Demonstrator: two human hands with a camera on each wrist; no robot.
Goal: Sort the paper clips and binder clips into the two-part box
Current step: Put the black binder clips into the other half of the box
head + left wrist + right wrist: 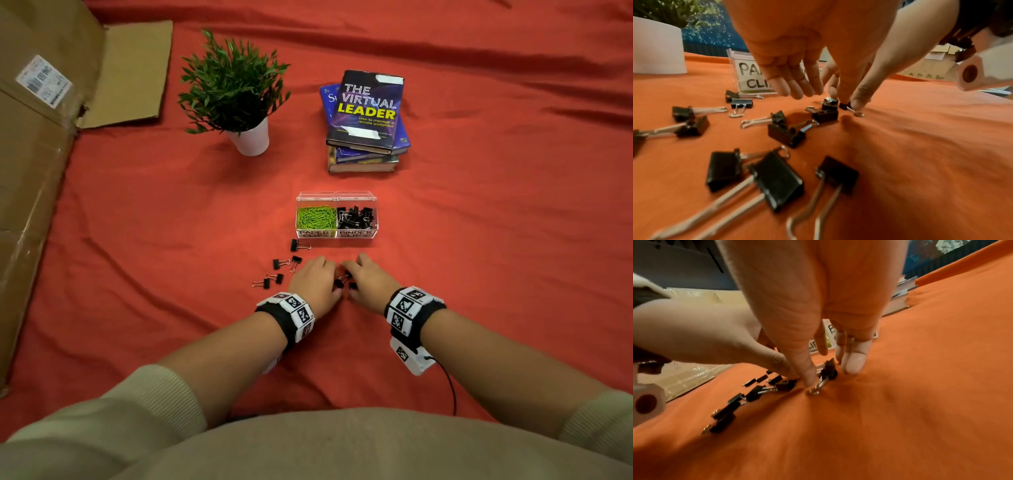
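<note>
The clear two-part box [337,197] stands on the red cloth, with green paper clips [315,217] in its left half and black binder clips [358,217] in its right half. Several loose binder clips [281,263] lie in front of it and to the left. Both hands meet over a small cluster of them. My right hand [828,375] has its thumb and fingers either side of one binder clip [830,370] and pinches it against the cloth. My left hand [820,95] hovers with straight fingers, its thumb tip beside the same clip [844,105].
A potted plant [236,89] stands at the back left and a stack of books [368,120] behind the box. A large cardboard carton [41,137] fills the left edge. More binder clips [777,177] lie under my left wrist.
</note>
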